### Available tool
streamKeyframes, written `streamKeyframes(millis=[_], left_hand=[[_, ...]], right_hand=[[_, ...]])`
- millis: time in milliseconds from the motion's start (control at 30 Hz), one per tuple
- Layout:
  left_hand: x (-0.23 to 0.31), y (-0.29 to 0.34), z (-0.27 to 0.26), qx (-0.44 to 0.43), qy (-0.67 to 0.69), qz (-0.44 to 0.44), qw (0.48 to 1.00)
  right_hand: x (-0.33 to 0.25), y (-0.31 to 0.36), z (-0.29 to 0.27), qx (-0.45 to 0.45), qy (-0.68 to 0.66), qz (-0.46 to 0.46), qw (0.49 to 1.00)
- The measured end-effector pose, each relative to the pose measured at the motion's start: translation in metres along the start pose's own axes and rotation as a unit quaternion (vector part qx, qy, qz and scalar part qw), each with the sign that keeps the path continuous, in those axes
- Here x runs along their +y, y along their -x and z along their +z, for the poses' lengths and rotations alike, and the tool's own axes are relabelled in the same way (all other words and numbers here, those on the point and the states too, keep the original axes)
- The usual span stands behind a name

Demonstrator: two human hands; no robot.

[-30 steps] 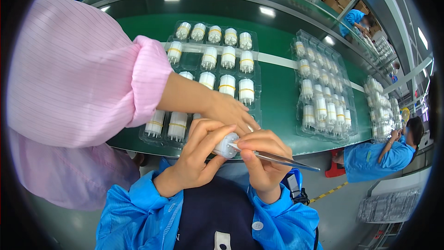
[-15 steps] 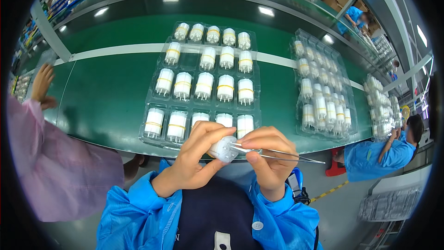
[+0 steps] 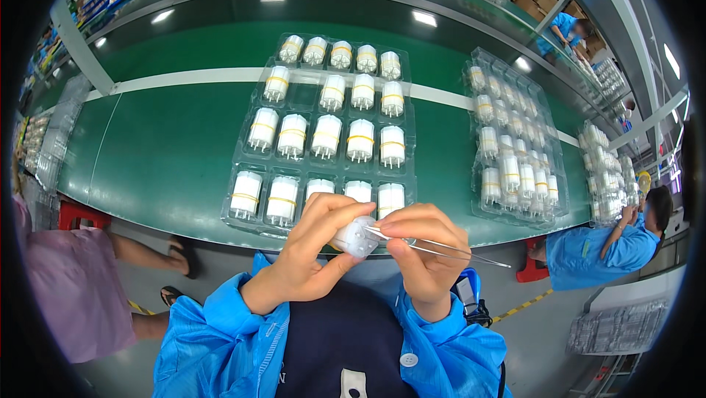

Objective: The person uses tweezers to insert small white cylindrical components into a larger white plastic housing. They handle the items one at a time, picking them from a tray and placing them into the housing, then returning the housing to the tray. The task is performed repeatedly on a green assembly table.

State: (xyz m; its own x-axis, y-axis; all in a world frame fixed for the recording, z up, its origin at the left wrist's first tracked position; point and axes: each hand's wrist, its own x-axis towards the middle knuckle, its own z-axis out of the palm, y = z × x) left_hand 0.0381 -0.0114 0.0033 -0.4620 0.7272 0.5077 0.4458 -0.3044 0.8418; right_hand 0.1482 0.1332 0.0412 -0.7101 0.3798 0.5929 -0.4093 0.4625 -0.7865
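Note:
My left hand point(image 3: 301, 254) is closed round a white cylindrical part point(image 3: 354, 239), its end face turned toward my right hand. In my right hand point(image 3: 425, 251) is a pair of metal tweezers point(image 3: 457, 252), pinched between thumb and fingers. The tweezer tips meet the end face of the part; whether they grip anything there is too small to tell. Just beyond my hands lies a clear plastic tray point(image 3: 301, 95) with rows of similar white cylinders point(image 3: 326, 137), each with a yellow band and many with pins showing. One compartment in its second row is bare.
A second loaded tray point(image 3: 515, 137) sits to the right on the green bench point(image 3: 169, 144), with more stacked parts point(image 3: 607, 173) beyond. A person in pink point(image 3: 81, 288) is at the left by a red stool point(image 3: 82, 215); another in blue point(image 3: 599, 251) sits at the right.
The person in pink has moved left and away from the bench, baring the red stool and floor. The tweezers have tilted slightly in my right hand; my left hand keeps its hold.

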Motion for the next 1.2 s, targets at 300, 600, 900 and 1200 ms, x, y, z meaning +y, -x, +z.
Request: streamKeyframes(millis=[300, 600, 900, 1200], left_hand=[[0.001, 0.000, 0.000, 0.003, -0.021, 0.011, 1.000], [-0.003, 0.002, 0.002, 0.033, -0.079, 0.016, 0.996], [-0.022, 0.004, 0.020, 0.132, 0.014, 0.089, 0.987], [-0.013, 0.001, 0.013, 0.089, -0.126, 0.100, 0.983]], right_hand=[[0.004, 0.005, 0.005, 0.034, -0.040, 0.022, 0.998], [-0.001, -0.006, 0.005, -0.023, 0.094, -0.017, 0.995], [-0.005, 0.011, 0.011, 0.022, -0.062, 0.020, 0.998], [0.008, 0.013, 0.017, 0.085, -0.109, 0.017, 0.990]])
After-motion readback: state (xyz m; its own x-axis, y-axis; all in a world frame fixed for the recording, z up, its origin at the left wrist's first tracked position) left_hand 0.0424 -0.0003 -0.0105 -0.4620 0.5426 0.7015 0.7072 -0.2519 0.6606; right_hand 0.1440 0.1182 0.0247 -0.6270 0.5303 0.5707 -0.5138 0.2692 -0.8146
